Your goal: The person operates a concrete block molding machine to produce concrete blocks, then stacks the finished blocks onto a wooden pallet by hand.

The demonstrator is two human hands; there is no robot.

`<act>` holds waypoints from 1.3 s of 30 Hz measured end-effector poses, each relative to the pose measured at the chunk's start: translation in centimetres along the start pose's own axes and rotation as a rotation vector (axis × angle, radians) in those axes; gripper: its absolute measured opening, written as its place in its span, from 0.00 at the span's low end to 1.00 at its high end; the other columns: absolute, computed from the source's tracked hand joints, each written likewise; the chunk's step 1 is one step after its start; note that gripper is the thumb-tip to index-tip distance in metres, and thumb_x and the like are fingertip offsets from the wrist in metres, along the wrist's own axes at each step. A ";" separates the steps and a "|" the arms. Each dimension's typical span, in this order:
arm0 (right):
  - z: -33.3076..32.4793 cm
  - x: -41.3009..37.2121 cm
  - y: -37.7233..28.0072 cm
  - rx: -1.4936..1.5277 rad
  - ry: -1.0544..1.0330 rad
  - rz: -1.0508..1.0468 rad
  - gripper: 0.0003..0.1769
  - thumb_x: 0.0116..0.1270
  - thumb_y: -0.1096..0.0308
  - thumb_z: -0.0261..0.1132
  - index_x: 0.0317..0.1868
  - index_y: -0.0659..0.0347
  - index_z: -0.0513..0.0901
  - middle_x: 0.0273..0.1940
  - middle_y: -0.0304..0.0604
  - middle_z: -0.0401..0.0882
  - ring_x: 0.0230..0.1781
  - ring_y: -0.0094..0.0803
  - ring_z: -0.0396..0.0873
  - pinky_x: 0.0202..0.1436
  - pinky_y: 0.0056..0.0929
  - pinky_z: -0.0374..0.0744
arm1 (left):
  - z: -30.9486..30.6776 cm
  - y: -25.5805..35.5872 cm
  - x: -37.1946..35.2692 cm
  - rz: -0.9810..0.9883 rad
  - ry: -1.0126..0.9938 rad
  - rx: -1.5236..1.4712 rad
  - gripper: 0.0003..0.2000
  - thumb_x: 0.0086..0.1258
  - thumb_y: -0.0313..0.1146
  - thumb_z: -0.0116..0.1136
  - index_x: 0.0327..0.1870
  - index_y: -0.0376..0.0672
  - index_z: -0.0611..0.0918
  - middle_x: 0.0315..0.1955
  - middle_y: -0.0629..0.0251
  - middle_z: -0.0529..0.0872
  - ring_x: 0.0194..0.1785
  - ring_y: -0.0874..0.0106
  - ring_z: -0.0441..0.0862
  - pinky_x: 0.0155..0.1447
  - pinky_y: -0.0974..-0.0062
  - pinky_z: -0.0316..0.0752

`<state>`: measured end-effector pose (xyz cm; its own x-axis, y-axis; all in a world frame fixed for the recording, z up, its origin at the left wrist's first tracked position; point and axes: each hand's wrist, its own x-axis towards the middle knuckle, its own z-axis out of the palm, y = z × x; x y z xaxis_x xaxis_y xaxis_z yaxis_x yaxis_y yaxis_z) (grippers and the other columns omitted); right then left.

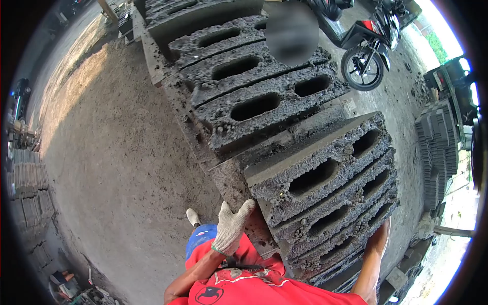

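Observation:
A row of rough grey hollow concrete blocks (345, 158) leans together just in front of me, their slots facing up. My left hand (233, 227), in a pale knitted glove, is at the left corner of this row with thumb and fingers apart. Its fingertips are right at the edge of the wooden board (231, 184) beside the blocks. My right forearm (374, 251) reaches along the right end of the row. The right hand's fingers are hidden behind the blocks.
Another row of hollow blocks (286, 97) stands farther along the board. A motorcycle (363, 63) is parked at the back right. Stacked grey slabs (438, 147) stand on the right, with more stacked slabs (29, 180) at far left. Crumbs litter the concrete floor (122, 152).

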<state>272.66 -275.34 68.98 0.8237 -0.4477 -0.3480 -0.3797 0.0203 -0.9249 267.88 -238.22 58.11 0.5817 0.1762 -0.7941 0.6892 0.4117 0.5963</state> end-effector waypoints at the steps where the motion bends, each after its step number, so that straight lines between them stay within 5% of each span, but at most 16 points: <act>1: -0.7 0.7 1.1 -0.043 0.040 -0.022 0.28 0.74 0.53 0.53 0.69 0.59 0.69 0.63 0.41 0.73 0.62 0.35 0.73 0.66 0.35 0.68 | 0.1 -0.6 0.2 0.016 0.000 -0.042 0.26 0.67 0.43 0.65 0.58 0.33 0.73 0.49 0.59 0.83 0.50 0.71 0.79 0.57 0.69 0.73; 6: 0.3 1.0 1.5 0.168 0.171 0.166 0.31 0.73 0.50 0.56 0.71 0.56 0.67 0.67 0.42 0.70 0.66 0.36 0.69 0.69 0.35 0.66 | 0.1 2.2 0.0 0.089 -0.035 0.343 0.27 0.68 0.47 0.61 0.61 0.35 0.73 0.50 0.58 0.84 0.55 0.67 0.79 0.67 0.60 0.63; 8: 2.6 1.5 -0.4 -0.027 -0.029 0.012 0.33 0.72 0.49 0.57 0.71 0.59 0.68 0.67 0.42 0.70 0.65 0.37 0.70 0.66 0.34 0.69 | -0.6 0.3 1.4 0.100 -0.093 0.203 0.28 0.69 0.50 0.60 0.61 0.37 0.75 0.51 0.61 0.85 0.58 0.66 0.78 0.70 0.54 0.52; 10: 1.4 11.2 0.7 0.301 -0.244 0.280 0.29 0.73 0.53 0.56 0.67 0.64 0.71 0.64 0.45 0.74 0.62 0.38 0.73 0.63 0.33 0.72 | -1.0 0.4 2.0 0.084 -0.142 0.169 0.26 0.69 0.50 0.60 0.59 0.38 0.76 0.50 0.64 0.85 0.58 0.67 0.78 0.70 0.54 0.53; 13: 7.6 16.2 -9.8 -0.566 -0.291 -0.261 0.25 0.74 0.50 0.58 0.60 0.61 0.79 0.53 0.42 0.82 0.51 0.31 0.76 0.59 0.31 0.73 | -1.9 -0.6 2.4 0.165 -0.277 0.041 0.25 0.69 0.49 0.62 0.57 0.38 0.78 0.47 0.66 0.85 0.56 0.70 0.79 0.65 0.58 0.66; 15: 10.6 10.5 -13.3 -0.600 -0.256 -0.724 0.29 0.72 0.48 0.58 0.63 0.61 0.77 0.53 0.46 0.81 0.54 0.32 0.76 0.62 0.29 0.72 | -2.4 -0.9 3.2 0.245 -0.299 0.041 0.21 0.69 0.45 0.64 0.54 0.38 0.78 0.43 0.68 0.84 0.46 0.76 0.81 0.46 0.74 0.76; 17: 13.8 7.4 -12.7 -1.292 -0.117 -1.097 0.31 0.70 0.52 0.58 0.67 0.63 0.71 0.62 0.55 0.75 0.63 0.42 0.74 0.67 0.32 0.70 | -2.7 0.2 2.2 0.203 -0.348 0.023 0.19 0.70 0.44 0.64 0.52 0.38 0.79 0.42 0.68 0.84 0.44 0.77 0.81 0.45 0.76 0.77; 19: 20.1 -1.5 -13.3 -1.540 -0.288 -0.882 0.37 0.61 0.48 0.64 0.61 0.70 0.73 0.57 0.62 0.75 0.62 0.49 0.73 0.67 0.39 0.70 | -2.6 1.2 0.9 0.150 -0.366 -0.019 0.17 0.71 0.42 0.62 0.52 0.40 0.78 0.41 0.66 0.84 0.39 0.77 0.83 0.42 0.80 0.80; 20: 22.5 -7.2 -12.2 -1.386 -0.485 -1.076 0.33 0.58 0.50 0.65 0.55 0.70 0.76 0.51 0.61 0.76 0.58 0.51 0.74 0.66 0.43 0.70 | -3.0 0.2 2.0 0.163 -0.379 -0.016 0.17 0.71 0.42 0.62 0.52 0.40 0.78 0.41 0.66 0.84 0.39 0.77 0.83 0.42 0.80 0.80; 22: 23.4 -14.3 -8.7 -1.245 -0.893 -1.400 0.45 0.58 0.37 0.63 0.67 0.63 0.70 0.68 0.60 0.65 0.73 0.55 0.59 0.76 0.51 0.55 | -3.9 -2.8 5.3 0.288 -0.468 -0.007 0.19 0.72 0.45 0.60 0.55 0.40 0.77 0.43 0.63 0.84 0.42 0.74 0.85 0.46 0.77 0.82; 25: 21.4 -15.7 -8.2 -1.193 -0.848 -1.412 0.41 0.63 0.39 0.61 0.68 0.59 0.70 0.69 0.56 0.65 0.74 0.52 0.59 0.77 0.47 0.56 | -5.8 1.6 0.2 0.150 -0.336 -0.089 0.21 0.73 0.52 0.56 0.48 0.40 0.78 0.33 0.67 0.83 0.35 0.75 0.84 0.40 0.78 0.82; 26: 20.4 -15.6 -7.9 -1.162 -0.847 -1.420 0.39 0.66 0.40 0.60 0.69 0.57 0.69 0.70 0.54 0.65 0.74 0.50 0.59 0.77 0.45 0.56 | -8.6 0.0 1.0 0.299 -0.338 0.161 0.21 0.72 0.53 0.57 0.47 0.40 0.78 0.31 0.68 0.83 0.33 0.75 0.84 0.38 0.77 0.82; 28: 16.7 -9.6 -8.0 -1.195 -0.274 -1.326 0.40 0.61 0.45 0.68 0.68 0.58 0.71 0.69 0.51 0.67 0.73 0.45 0.61 0.78 0.39 0.57 | -14.0 -2.1 2.7 0.248 -0.200 0.141 0.22 0.71 0.54 0.58 0.45 0.39 0.79 0.30 0.67 0.82 0.31 0.74 0.84 0.33 0.74 0.81; 32: 9.2 -4.5 -6.3 -1.439 0.299 -0.853 0.38 0.69 0.44 0.55 0.67 0.69 0.69 0.69 0.62 0.65 0.72 0.55 0.59 0.76 0.44 0.56 | -25.6 -9.5 4.9 0.357 0.110 0.276 0.19 0.69 0.47 0.59 0.42 0.36 0.77 0.25 0.62 0.82 0.23 0.68 0.82 0.24 0.68 0.80; 35: 15.0 -15.6 -4.5 -1.489 -0.119 -1.285 0.32 0.65 0.54 0.61 0.64 0.67 0.73 0.67 0.64 0.66 0.70 0.59 0.61 0.74 0.51 0.58 | -32.8 -15.6 4.1 0.027 0.130 0.157 0.19 0.67 0.45 0.58 0.39 0.32 0.77 0.21 0.58 0.80 0.18 0.64 0.80 0.20 0.65 0.77; 39: 23.7 -30.5 -1.9 -1.166 -0.671 -1.340 0.39 0.62 0.43 0.63 0.65 0.64 0.72 0.66 0.60 0.68 0.70 0.58 0.62 0.75 0.49 0.58 | -41.2 -24.6 1.6 -0.151 0.148 0.193 0.16 0.64 0.41 0.58 0.31 0.33 0.76 0.18 0.57 0.77 0.16 0.62 0.77 0.18 0.64 0.73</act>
<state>258.28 -240.52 77.69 0.6727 0.7241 0.1521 0.7399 -0.6561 -0.1486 234.04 -211.30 37.31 0.4066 0.2600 -0.8758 0.8412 0.2674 0.4699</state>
